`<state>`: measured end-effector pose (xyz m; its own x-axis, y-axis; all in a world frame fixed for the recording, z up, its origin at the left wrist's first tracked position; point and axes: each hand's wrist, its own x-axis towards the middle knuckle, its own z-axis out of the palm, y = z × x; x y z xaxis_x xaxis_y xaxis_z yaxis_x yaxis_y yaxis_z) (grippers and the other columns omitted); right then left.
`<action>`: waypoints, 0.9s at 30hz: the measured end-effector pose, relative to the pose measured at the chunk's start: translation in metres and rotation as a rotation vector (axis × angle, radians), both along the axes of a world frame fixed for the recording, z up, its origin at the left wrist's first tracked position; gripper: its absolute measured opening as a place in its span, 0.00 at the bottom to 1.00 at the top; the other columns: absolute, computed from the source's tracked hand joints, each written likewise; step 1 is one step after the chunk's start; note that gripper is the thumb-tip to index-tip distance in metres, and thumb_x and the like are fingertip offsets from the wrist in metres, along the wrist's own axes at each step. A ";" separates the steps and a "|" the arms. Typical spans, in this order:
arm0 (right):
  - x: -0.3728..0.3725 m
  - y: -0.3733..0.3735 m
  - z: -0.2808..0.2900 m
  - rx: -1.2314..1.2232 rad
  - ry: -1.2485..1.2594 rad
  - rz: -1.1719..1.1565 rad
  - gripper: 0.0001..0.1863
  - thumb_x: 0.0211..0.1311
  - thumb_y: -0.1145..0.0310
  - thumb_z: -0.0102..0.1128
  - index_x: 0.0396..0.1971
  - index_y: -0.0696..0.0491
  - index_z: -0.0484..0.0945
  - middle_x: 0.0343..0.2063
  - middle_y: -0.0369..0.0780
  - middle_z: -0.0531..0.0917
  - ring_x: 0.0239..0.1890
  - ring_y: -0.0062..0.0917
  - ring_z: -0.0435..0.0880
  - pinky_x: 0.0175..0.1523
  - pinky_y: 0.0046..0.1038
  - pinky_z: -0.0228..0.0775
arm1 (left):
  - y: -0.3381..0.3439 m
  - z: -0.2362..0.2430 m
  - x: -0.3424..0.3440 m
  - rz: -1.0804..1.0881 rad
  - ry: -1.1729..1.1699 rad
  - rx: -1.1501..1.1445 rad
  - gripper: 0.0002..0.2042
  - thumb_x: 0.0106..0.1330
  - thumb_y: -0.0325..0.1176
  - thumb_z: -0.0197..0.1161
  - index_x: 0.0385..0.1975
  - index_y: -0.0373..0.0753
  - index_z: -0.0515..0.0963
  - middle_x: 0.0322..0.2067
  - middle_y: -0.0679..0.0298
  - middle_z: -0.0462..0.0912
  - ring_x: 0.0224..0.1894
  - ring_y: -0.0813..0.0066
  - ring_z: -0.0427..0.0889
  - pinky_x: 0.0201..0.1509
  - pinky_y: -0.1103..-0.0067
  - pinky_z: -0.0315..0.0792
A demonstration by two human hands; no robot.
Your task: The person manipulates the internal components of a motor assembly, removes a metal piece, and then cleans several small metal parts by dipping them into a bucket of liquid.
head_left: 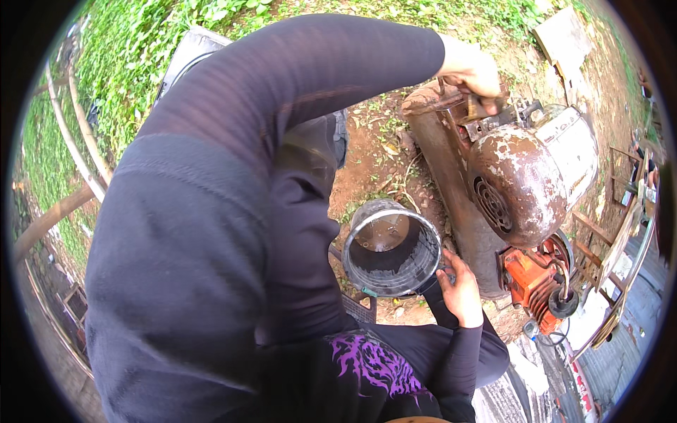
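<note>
My left hand point(474, 76) reaches over the top of a rusty horizontal tank point(455, 204), its fingers curled round something brownish that I cannot make out clearly, beside metal fittings point(518, 113). Just below that, a large motor point(522, 187) with peeling brown paint and a vented end sits on the tank. An orange compressor pump point(536, 289) is at the tank's lower end. My right hand point(458, 289) grips the right rim of a dark bucket point(395, 271), which has some murky liquid visible in its bottom.
Green plants point(120, 70) and bare dirt point(367, 169) surround me. Wooden poles point(74, 141) stand at the left. Boards point(560, 39) lie at the upper right, a wooden frame point(620, 233) and corrugated sheets point(635, 310) at the right. A plastic seat edge point(360, 310) shows beside the bucket.
</note>
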<state>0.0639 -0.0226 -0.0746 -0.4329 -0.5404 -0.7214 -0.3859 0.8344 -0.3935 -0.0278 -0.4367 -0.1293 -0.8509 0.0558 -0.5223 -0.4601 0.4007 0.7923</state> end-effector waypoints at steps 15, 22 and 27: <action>0.001 0.002 -0.011 0.019 0.014 0.027 0.28 0.65 0.67 0.65 0.65 0.49 0.73 0.53 0.51 0.83 0.52 0.40 0.86 0.57 0.39 0.76 | 0.012 0.041 0.035 0.215 -0.017 -0.004 0.10 0.66 0.38 0.70 0.33 0.37 0.85 0.27 0.66 0.84 0.18 0.75 0.71 0.18 0.72 0.62; -0.003 -0.010 -0.010 0.017 -0.013 0.079 0.28 0.65 0.68 0.65 0.65 0.50 0.73 0.53 0.51 0.83 0.53 0.39 0.86 0.57 0.38 0.76 | 0.007 -0.054 -0.049 0.105 0.163 -0.301 0.09 0.67 0.40 0.68 0.37 0.41 0.85 0.29 0.63 0.83 0.23 0.74 0.74 0.24 0.75 0.69; -0.001 0.002 -0.010 0.014 0.023 0.041 0.27 0.65 0.68 0.65 0.65 0.50 0.73 0.54 0.49 0.83 0.53 0.38 0.86 0.58 0.38 0.76 | 0.000 0.010 0.024 0.037 -0.022 -0.163 0.12 0.64 0.41 0.69 0.38 0.39 0.86 0.33 0.61 0.87 0.26 0.72 0.79 0.27 0.74 0.74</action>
